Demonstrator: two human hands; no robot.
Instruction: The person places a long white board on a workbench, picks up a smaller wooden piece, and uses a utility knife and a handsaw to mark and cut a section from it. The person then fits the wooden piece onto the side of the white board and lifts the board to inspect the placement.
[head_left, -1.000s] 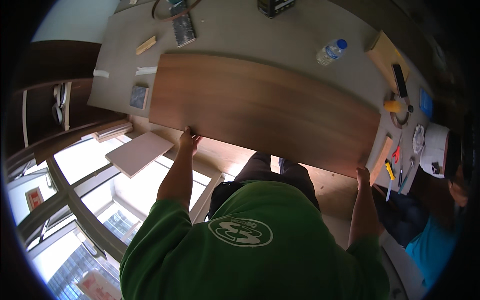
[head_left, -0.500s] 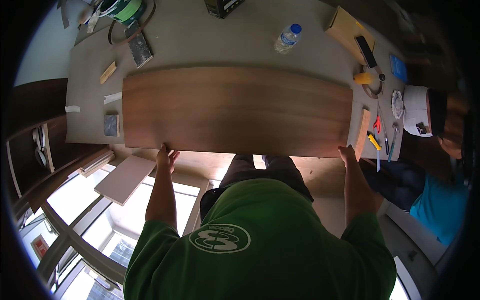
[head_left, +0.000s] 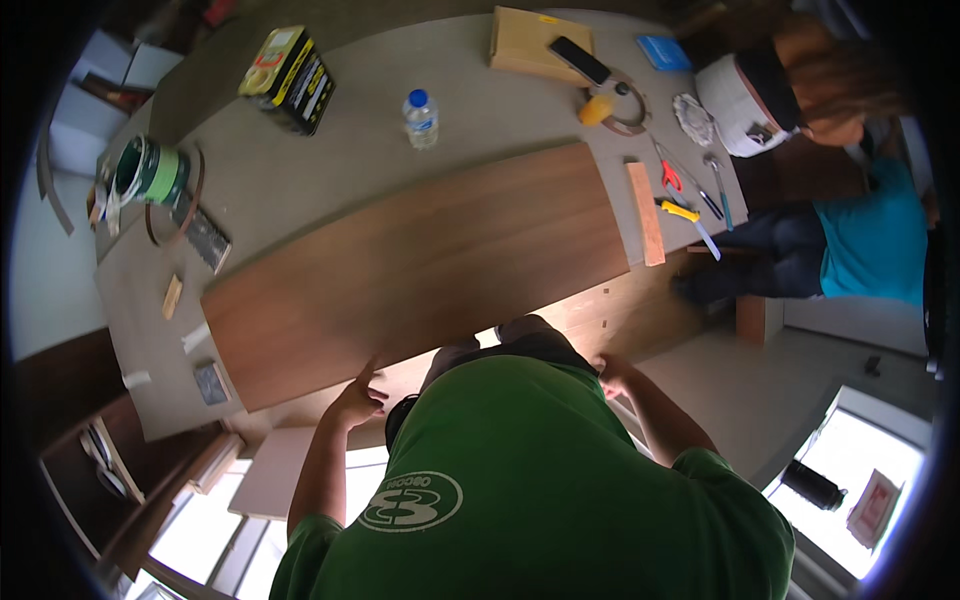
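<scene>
A long brown wood-grain board [head_left: 420,260] lies flat on the grey worktable, its near edge toward my body. My left hand [head_left: 355,402] is at this near edge, left of my waist. Its index finger points at the board's edge; the other fingers are loosely bent and nothing is in them. Whether the fingertip touches the board is unclear. Off the board, my right hand [head_left: 617,376] hangs beside my right hip, its fingers partly hidden by my shirt.
Around the board are a water bottle [head_left: 421,120], a black-yellow tin [head_left: 290,80], a green bucket [head_left: 152,172], a wood strip [head_left: 645,213], a yellow-handled knife [head_left: 682,211], red-handled scissors [head_left: 671,178] and a cardboard box [head_left: 520,40]. A person in a teal shirt [head_left: 872,240] is at right.
My right hand has left the board's right corner and dropped to my hip. My left hand has loosened from the near edge. The view has turned right, so the board appears slanted.
</scene>
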